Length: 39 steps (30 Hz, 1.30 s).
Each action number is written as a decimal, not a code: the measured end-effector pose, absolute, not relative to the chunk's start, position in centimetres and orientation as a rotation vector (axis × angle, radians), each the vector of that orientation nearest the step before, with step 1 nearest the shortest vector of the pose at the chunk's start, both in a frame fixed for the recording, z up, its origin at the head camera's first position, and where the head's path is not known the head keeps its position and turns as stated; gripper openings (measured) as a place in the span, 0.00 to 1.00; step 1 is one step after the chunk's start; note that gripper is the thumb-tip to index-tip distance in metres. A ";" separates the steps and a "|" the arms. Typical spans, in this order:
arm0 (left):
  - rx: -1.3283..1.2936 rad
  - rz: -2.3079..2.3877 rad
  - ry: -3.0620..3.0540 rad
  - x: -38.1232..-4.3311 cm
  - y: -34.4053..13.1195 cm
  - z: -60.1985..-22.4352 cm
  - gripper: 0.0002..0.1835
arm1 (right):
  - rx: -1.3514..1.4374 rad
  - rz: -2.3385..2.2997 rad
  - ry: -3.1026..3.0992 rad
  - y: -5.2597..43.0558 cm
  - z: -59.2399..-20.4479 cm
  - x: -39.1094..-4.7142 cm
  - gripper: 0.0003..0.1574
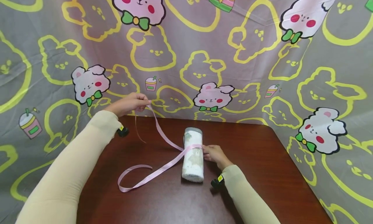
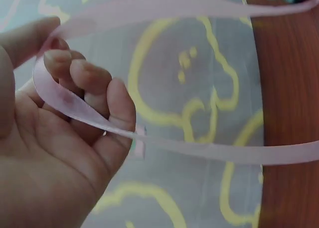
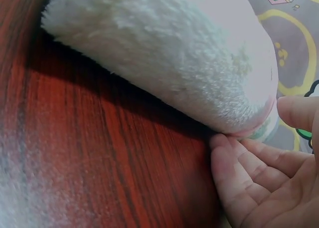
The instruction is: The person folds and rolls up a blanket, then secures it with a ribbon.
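Note:
A rolled white fluffy towel (image 1: 193,165) with grey-green patches lies lengthwise on the table. A pink ribbon (image 1: 168,165) passes around its middle; one tail curls on the table to the left. Raised at the back left, my left hand (image 1: 132,104) pinches the ribbon's other length between thumb and forefinger. In the left wrist view the ribbon (image 2: 149,8) loops through that hand (image 2: 65,113), the other fingers loosely bent. My right hand (image 1: 215,154) touches the towel's right side at the ribbon. Close up, the right hand's fingers (image 3: 227,160) reach the towel's lower edge, with the thumb apart from them.
The dark reddish-brown table (image 1: 256,185) lies under everything. A grey curtain (image 1: 253,65) with yellow outlines and cartoon rabbits hangs behind it and along both sides. A small black camera (image 1: 123,131) sits at the left wrist, another black camera (image 1: 217,182) at the right.

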<state>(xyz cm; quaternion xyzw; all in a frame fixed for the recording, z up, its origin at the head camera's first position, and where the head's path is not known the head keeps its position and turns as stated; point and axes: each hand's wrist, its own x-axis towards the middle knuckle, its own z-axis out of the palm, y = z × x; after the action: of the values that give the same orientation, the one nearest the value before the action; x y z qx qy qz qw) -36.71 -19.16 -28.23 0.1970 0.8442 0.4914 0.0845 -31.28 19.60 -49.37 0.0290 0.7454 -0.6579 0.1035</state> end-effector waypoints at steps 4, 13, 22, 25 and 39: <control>0.662 1.491 2.498 -36.6 -16.2 -27.2 0.22 | 0.085 -1.954 2.176 19.7 -49.3 -31.3 0.26; 0.766 1.507 2.419 -35.7 -9.8 -25.9 0.18 | 0.065 -1.966 2.114 19.9 -49.2 -31.2 0.26; 0.866 1.455 2.441 -34.8 -4.7 -24.8 0.17 | 0.041 -1.966 2.102 20.0 -49.4 -31.2 0.28; 0.887 1.437 2.432 -34.7 -3.6 -24.9 0.15 | 0.029 -1.978 2.080 20.2 -49.5 -31.2 0.27; 0.910 1.410 2.206 -33.0 2.1 -30.9 0.12 | 0.103 -2.077 1.978 21.6 -49.3 -31.4 0.24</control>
<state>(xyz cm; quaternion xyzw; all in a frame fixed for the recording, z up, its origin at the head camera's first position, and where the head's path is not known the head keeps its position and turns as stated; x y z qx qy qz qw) -32.97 2.06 -30.90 0.3227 0.7824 0.4999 0.1839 -31.41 21.56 -49.31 0.0356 0.6828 -0.7171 0.1352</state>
